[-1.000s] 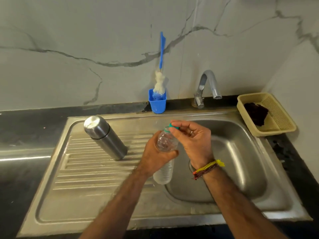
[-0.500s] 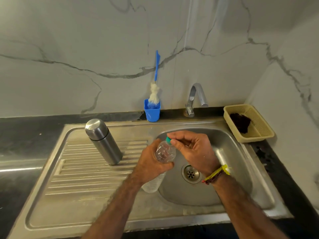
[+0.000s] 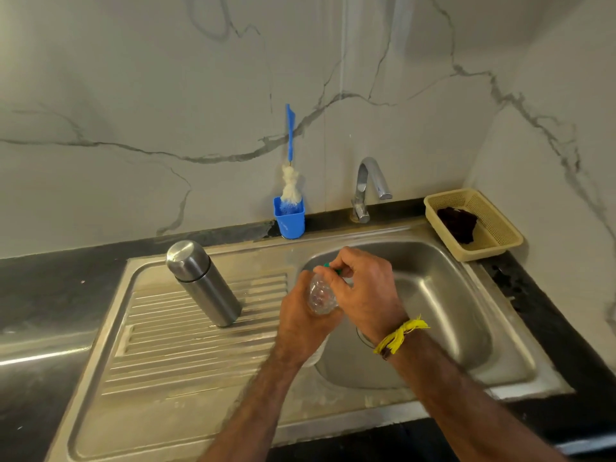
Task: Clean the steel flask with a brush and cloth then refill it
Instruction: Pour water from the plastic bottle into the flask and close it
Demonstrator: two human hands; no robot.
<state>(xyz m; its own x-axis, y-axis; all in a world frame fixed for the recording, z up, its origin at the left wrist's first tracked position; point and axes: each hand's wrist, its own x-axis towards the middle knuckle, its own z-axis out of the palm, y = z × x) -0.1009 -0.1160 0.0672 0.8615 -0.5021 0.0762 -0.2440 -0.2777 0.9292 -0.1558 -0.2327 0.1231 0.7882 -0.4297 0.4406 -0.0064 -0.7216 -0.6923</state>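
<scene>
Over the sink basin, the left hand (image 3: 305,315) is wrapped round a clear plastic bottle (image 3: 320,295), holding it upright, while the right hand (image 3: 361,288) pinches the green cap (image 3: 333,267) at its top with curled fingers. Whether the cap is being loosened or tightened cannot be told. The likely step is opening the bottle, either to rinse the flask or to refill it; nothing shows how far the cleaning has gone.

Just left of the hands, the steel flask (image 3: 203,283) stands on the ribbed draining board, lid on, apart from both hands. Behind, the brush (image 3: 290,168) sits head-down in a blue holder (image 3: 289,221) against the wall, beside the tap (image 3: 366,188). To the right, a dark cloth (image 3: 458,225) lies in a beige basket (image 3: 500,225) on the black tabletop (image 3: 50,288), next to the sink (image 3: 466,311).

Next, the cap probably has to come off and be set down or kept in the fingers; then a free hand must unscrew the flask's lid, which calls for steadying the flask on the wet, ribbed steel.
</scene>
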